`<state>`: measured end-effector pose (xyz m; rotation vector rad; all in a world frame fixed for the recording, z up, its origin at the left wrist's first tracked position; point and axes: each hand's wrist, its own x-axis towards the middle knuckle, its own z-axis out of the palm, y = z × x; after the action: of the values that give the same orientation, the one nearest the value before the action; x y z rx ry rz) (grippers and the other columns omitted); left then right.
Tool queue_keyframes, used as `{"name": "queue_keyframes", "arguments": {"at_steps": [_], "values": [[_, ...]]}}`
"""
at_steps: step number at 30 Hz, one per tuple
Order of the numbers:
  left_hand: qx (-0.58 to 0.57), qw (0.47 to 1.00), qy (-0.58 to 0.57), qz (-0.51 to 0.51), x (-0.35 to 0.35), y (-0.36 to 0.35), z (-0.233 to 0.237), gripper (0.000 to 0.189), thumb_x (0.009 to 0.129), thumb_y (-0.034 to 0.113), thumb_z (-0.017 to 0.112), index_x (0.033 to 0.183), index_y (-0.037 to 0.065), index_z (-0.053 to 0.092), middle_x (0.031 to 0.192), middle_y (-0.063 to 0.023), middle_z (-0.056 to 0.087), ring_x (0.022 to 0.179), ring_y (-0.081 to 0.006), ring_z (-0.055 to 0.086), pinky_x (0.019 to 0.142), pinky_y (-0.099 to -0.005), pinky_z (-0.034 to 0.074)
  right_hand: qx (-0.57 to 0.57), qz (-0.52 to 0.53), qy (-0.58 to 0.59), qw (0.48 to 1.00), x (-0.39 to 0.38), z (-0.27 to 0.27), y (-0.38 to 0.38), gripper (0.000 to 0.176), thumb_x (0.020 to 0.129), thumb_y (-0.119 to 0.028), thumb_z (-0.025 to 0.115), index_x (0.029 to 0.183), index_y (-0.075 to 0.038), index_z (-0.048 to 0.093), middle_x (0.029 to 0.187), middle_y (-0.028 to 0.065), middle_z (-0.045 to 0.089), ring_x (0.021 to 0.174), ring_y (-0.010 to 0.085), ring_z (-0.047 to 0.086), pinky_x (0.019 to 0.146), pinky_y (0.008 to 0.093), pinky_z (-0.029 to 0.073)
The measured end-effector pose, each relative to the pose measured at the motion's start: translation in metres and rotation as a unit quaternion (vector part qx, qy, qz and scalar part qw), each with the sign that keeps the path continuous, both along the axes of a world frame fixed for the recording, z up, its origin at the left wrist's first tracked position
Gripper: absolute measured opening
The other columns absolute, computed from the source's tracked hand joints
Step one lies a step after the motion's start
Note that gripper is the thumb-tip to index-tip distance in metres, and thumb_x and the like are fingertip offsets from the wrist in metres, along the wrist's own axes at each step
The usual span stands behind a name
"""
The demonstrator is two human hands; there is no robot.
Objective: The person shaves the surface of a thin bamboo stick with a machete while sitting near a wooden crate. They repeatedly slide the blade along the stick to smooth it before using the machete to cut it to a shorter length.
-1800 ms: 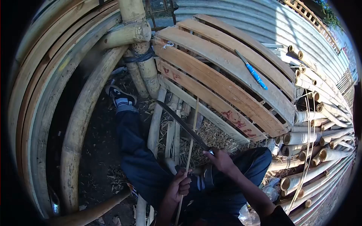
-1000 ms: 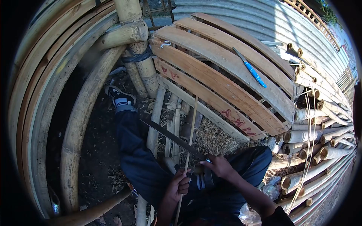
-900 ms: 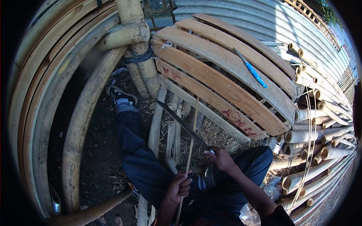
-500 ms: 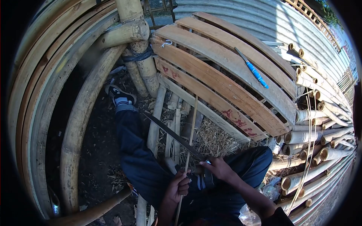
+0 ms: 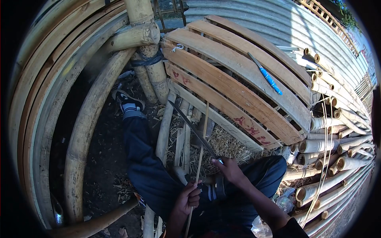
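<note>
Knife blade (image 5: 194, 130) dark grey; strip (image 5: 199, 162) pale tan; tool handle (image 5: 271, 81) bright blue; slats (image 5: 238, 90) orange-brown, red markings (image 5: 247, 126); trousers (image 5: 152, 168) navy.

Left hand (image 5: 189, 198) curled into a fist at the lower centre of the frame; right hand (image 5: 231, 170), also curled, higher and to its right; right forearm (image 5: 262, 198) slanting in from the lower right.

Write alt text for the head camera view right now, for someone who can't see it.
A person's right hand holds a long dark blade that crosses a thin pale strip gripped in the left hand. Ahead is a slatted wooden structure with a blue-handled tool on top; bamboo poles are piled toward the right.
</note>
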<state>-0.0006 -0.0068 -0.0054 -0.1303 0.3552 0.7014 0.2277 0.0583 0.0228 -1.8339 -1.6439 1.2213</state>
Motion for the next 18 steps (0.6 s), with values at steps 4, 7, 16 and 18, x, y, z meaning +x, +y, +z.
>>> {"name": "queue_keyframes", "arguments": {"at_steps": [4,7,16,18], "values": [[-0.019,1.000,-0.013,0.000,-0.003,0.000,-0.002,0.026,0.101,0.017,0.039,0.125,0.012,0.048,0.060,0.0066,0.024,0.040,-0.0020,0.019,0.034,-0.0176,0.014,0.112,0.060,0.001,0.992,0.001,-0.011,-0.016,0.041,0.096,-0.033,0.050,0.092,0.007,0.059,0.073,0.0250,0.055,0.071,0.0406,0.058,0.064,0.0465,0.044],[-0.021,1.000,-0.005,-0.002,-0.003,-0.001,-0.004,0.026,0.101,0.016,0.039,0.125,0.012,0.048,0.060,0.0066,0.024,0.040,-0.0019,0.019,0.034,-0.0176,0.015,0.104,0.080,-0.002,0.991,0.002,-0.016,-0.020,0.040,0.096,-0.032,0.050,0.092,0.007,0.060,0.073,0.0245,0.056,0.072,0.0392,0.059,0.064,0.0456,0.044],[-0.012,1.000,-0.027,0.010,-0.003,0.007,0.002,0.027,0.101,0.015,0.039,0.125,0.011,0.050,0.060,0.0066,0.024,0.041,-0.0018,0.020,0.034,-0.0174,0.015,0.010,0.037,0.011,0.999,0.003,0.001,-0.001,0.049,0.093,-0.041,0.052,0.090,0.007,0.059,0.068,0.0221,0.057,0.068,0.0399,0.061,0.064,0.0454,0.047],[-0.003,1.000,-0.023,0.010,-0.003,0.009,0.002,0.027,0.101,0.015,0.039,0.125,0.011,0.050,0.060,0.0066,0.024,0.041,-0.0018,0.020,0.034,-0.0174,0.015,0.016,0.046,-0.011,0.999,0.005,0.003,0.001,0.050,0.093,-0.042,0.052,0.088,0.008,0.058,0.067,0.0217,0.057,0.069,0.0404,0.061,0.065,0.0458,0.047]]}}
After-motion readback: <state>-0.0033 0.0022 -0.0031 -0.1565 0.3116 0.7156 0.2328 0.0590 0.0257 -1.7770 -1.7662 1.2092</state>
